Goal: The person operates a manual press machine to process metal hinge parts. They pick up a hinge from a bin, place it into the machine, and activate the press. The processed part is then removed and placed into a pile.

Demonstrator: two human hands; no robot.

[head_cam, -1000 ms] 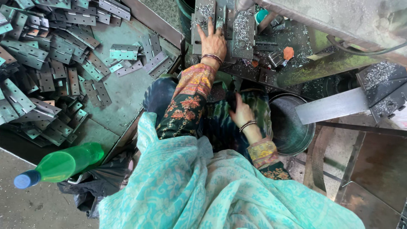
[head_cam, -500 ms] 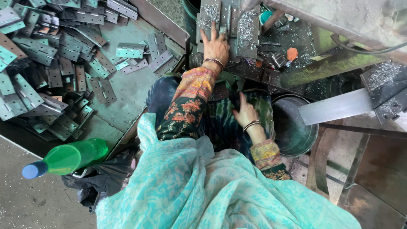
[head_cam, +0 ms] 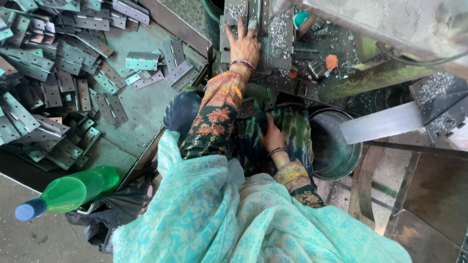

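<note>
My left hand [head_cam: 245,46] lies flat on a metal hinge plate [head_cam: 233,29] on the machine bed [head_cam: 280,36], fingers [head_cam: 242,27] spread and pressing down, nothing pinched. The plate sits under my palm and fingertips, at the near left corner of the bed, among bright metal shavings [head_cam: 278,29]. I judge it stiff, thin and light for its size, with hard stamped edges and likely an oily film, so it could slide or nick me; the flat leaf is the safe place to press, and the long edges the place to lift it, away from the knuckle. My right hand [head_cam: 271,136] rests on my lap against the dark patterned cloth [head_cam: 292,126], fingers loosely together; I can't tell whether it holds anything. A heap of similar hinges [head_cam: 63,73] lies on the green surface [head_cam: 146,109] to my left, beside a green bottle [head_cam: 68,192].
</note>
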